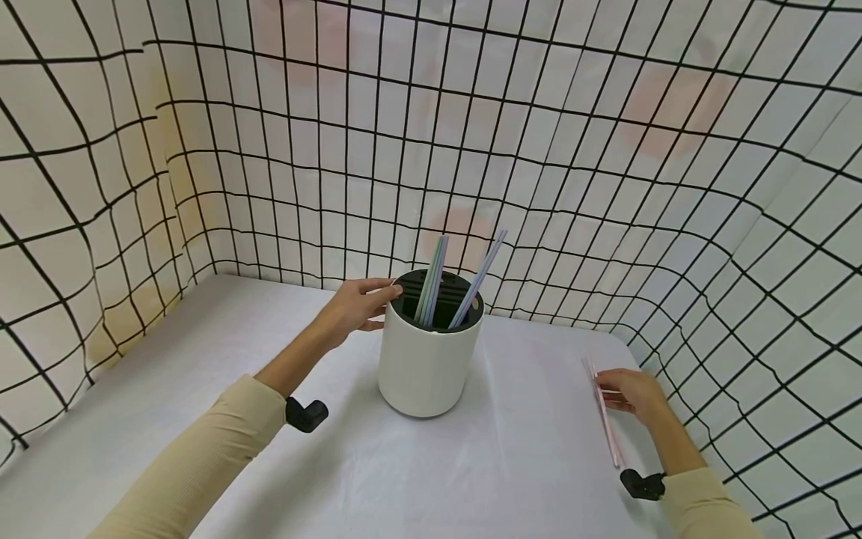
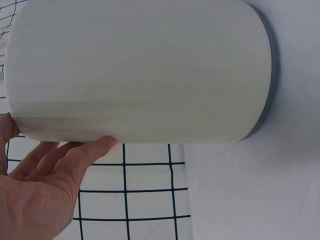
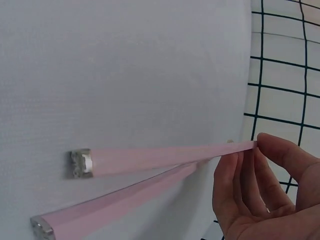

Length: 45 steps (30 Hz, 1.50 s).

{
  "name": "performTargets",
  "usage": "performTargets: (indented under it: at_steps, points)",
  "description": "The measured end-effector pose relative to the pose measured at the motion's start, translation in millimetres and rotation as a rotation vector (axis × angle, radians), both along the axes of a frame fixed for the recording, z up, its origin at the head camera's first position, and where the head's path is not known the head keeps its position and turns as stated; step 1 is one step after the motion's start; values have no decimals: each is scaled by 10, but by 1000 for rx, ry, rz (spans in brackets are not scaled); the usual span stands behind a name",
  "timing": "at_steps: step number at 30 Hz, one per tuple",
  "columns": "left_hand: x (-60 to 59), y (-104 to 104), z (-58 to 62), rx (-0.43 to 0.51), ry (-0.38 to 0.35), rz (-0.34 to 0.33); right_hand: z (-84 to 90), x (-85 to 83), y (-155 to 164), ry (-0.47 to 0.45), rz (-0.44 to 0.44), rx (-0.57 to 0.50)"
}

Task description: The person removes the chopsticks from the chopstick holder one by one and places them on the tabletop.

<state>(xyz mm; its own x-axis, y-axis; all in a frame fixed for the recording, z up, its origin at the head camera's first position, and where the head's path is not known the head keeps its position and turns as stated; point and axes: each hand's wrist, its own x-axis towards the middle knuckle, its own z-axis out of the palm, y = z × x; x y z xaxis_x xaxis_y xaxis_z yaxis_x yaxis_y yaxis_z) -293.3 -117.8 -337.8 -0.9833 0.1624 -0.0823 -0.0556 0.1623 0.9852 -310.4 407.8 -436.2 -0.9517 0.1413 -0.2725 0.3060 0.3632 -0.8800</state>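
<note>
Pink chopsticks (image 1: pixel 604 416), a pair of them, lie on the white tablecloth (image 1: pixel 525 464) at about four o'clock from the white holder (image 1: pixel 426 364), well apart from it. The right hand (image 1: pixel 636 395) pinches their near ends between thumb and fingertips (image 3: pixel 235 165); the far ends with their silver caps rest on the cloth, splayed apart. The left hand (image 1: pixel 357 305) rests with straight fingers against the holder's rim at nine o'clock, steadying it without gripping. Pale green and blue chopsticks (image 1: pixel 431 281) already lean in the slotted black top.

I'd say the pinch is the weak point: held only at the tips, the two sticks could scissor wider or one could slip free. The holder, braced from one side only, might tip or slide if knocked.
</note>
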Motion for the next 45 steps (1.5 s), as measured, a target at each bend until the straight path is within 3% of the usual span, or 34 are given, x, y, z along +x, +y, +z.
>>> performTargets:
  at_steps: [19,45]
  points:
    - [-1,-6,-4,-2,11,-8,-177,20,-17,14,-17,159]
    - [-14,-15,-17,3,22,-14,-191,70,-9,48,4,178]
